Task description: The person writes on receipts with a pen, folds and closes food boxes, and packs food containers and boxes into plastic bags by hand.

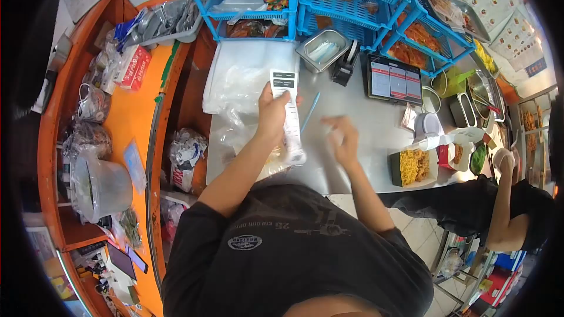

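Observation:
In my left hand is a long white printed receipt, gripped near its upper part with the thumb across its face. Its lower end hangs over the metal counter and looks blurred. My right hand hovers over the counter to the right of the receipt, slightly smeared by motion. Its index finger points left, apart from the thumb, and nothing shows in it. Between the hands lies a light-blue pen. Clear plastic bags are stacked flat beside my left hand.
Blue baskets of food packs stand at the back. Before them are a metal container, a black device and a tablet. Rightward sit open boxes of food and a co-worker. An orange shelf runs along the left.

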### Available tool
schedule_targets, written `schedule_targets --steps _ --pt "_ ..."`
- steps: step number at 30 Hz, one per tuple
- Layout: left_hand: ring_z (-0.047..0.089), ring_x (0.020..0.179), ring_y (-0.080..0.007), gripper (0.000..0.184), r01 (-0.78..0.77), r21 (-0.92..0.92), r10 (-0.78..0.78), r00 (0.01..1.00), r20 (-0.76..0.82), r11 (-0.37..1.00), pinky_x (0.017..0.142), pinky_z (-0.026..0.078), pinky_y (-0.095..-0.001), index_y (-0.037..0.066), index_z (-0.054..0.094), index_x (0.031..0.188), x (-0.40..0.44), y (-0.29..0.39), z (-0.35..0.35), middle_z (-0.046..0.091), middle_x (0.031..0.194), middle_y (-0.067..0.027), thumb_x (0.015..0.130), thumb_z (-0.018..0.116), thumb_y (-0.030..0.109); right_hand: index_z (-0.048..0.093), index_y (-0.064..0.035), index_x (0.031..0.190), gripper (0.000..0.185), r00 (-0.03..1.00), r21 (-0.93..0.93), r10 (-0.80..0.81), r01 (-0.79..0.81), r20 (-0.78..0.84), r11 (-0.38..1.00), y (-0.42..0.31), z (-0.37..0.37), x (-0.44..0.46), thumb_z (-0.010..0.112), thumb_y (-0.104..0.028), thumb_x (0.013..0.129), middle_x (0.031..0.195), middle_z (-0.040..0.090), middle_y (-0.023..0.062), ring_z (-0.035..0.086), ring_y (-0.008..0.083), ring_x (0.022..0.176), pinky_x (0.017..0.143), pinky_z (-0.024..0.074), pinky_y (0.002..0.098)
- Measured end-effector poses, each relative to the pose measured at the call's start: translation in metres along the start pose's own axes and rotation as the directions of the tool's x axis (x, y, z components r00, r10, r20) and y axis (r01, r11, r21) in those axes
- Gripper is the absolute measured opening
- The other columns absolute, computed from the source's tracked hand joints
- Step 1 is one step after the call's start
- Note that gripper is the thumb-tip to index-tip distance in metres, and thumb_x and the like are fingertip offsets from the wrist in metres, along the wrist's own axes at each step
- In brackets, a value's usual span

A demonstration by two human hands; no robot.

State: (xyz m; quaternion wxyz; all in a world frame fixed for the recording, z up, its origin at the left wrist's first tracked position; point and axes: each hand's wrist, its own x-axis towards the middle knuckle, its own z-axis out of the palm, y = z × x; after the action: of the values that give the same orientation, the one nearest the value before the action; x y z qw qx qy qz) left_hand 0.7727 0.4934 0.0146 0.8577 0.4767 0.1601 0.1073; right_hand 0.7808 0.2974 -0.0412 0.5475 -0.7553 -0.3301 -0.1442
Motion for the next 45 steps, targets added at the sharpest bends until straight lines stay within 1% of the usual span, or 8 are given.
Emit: schedule_targets --steps 4,10,16,20,25,36,38,45 --pt "0.063 0.077 -0.0141 0.015 0.067 -0.045 -0.065 0.997 0.034 0.997 0.064 0.054 -0.0294 0.002 0.057 0.103 -0.039 0.03 0.012 0.064 0.093 -0.0081 0.094 0.049 0.012 0.064 0.0018 0.104 0.039 0.738 0.001 0.464 -0.532 -0.49 0.847 0.169 0.005 0.057 0.06 -0.034 0.09 0.084 0.062 0.0043 0.052 0.0118 0.074 0.066 0.0435 0.0269" --pt "0.058 0.071 -0.007 0.015 -0.033 0.056 0.031 0.999 0.043 0.998 0.063 0.046 -0.0214 0.001 0.061 0.103 -0.061 0.021 -0.013 0.064 0.091 -0.0021 0.089 0.06 0.005 0.072 -0.0033 0.087 0.019 0.343 0.606 0.935 -0.727 -0.088 0.323 0.212 0.0 0.12 0.07 -0.021 0.082 0.083 0.069 0.0066 0.06 0.0156 0.078 0.077 0.0429 0.0277" --pt "0.057 0.082 -0.0058 0.014 -0.222 0.099 0.219 0.975 0.046 0.97 0.073 0.045 -0.0207 -0.001 0.061 0.101 -0.072 0.039 -0.011 0.064 0.091 -0.002 0.087 0.06 -0.002 0.07 -0.0035 0.071 0.025 0.836 -0.369 0.206 -0.427 -0.508 0.825 0.187 0.027 0.067 0.072 -0.027 0.079 0.069 0.066 0.0114 0.062 0.0232 0.071 0.061 0.0443 0.0375" --pt "0.056 0.081 -0.0047 0.014 -0.264 0.101 0.257 0.963 0.081 0.959 0.072 0.045 -0.0209 -0.001 0.059 0.103 -0.064 0.03 -0.011 0.064 0.091 -0.0016 0.089 0.058 0.0 0.07 -0.0012 0.075 0.016 0.8 -0.504 0.449 -0.6 -0.399 0.621 0.165 0.02 0.062 0.069 -0.017 0.079 0.077 0.069 0.0166 0.066 0.0312 0.07 0.067 0.0501 0.0355" --pt "0.056 0.08 -0.0039 0.017 -0.207 0.104 0.196 0.975 0.108 0.973 0.069 0.046 -0.0215 0.0 0.057 0.106 -0.056 0.025 -0.016 0.063 0.09 -0.0011 0.089 0.057 0.0 0.069 0.0018 0.09 0.011 0.81 0.562 0.585 -0.502 0.04 0.657 0.015 0.02 0.076 0.063 -0.006 0.084 0.111 0.065 0.0146 0.061 0.0213 0.1 0.09 0.0441 0.0316" --pt "0.057 0.083 -0.006 0.022 -0.182 0.11 0.158 0.966 0.203 0.977 0.073 0.046 -0.0219 -0.001 0.057 0.112 -0.071 0.026 -0.021 0.064 0.095 -0.0028 0.09 0.056 0.001 0.031 -0.0004 0.142 0.066 0.857 0.256 0.45 -0.39 -0.251 0.885 0.039 0.032 0.096 0.062 -0.022 0.088 0.143 0.036 0.0184 0.052 0.0272 0.115 0.092 0.0438 0.0357" --pt "0.057 0.082 -0.0054 0.022 -0.198 0.156 0.171 0.971 0.169 0.968 0.072 0.046 -0.0214 -0.001 0.057 0.111 -0.076 0.031 -0.024 0.064 0.094 -0.0024 0.089 0.058 0.0 0.043 0.0019 0.134 0.061 0.638 -0.016 0.502 -0.628 -0.584 0.778 0.151 0.018 0.093 0.06 -0.034 0.088 0.134 0.046 0.0213 0.055 0.0288 0.109 0.094 0.0427 0.0365" --pt "0.059 0.085 -0.0071 0.024 -0.177 0.111 0.154 0.97 0.19 0.978 0.074 0.048 -0.0231 -0.001 0.057 0.11 -0.095 0.048 -0.035 0.064 0.095 -0.0032 0.086 0.06 -0.002 0.07 -0.0087 0.082 0.025 0.45 0.423 0.878 -0.772 -0.164 0.475 0.204 0.007 0.112 0.068 -0.033 0.083 0.083 0.067 0.0028 0.052 0.0085 0.069 0.058 0.0337 0.027"
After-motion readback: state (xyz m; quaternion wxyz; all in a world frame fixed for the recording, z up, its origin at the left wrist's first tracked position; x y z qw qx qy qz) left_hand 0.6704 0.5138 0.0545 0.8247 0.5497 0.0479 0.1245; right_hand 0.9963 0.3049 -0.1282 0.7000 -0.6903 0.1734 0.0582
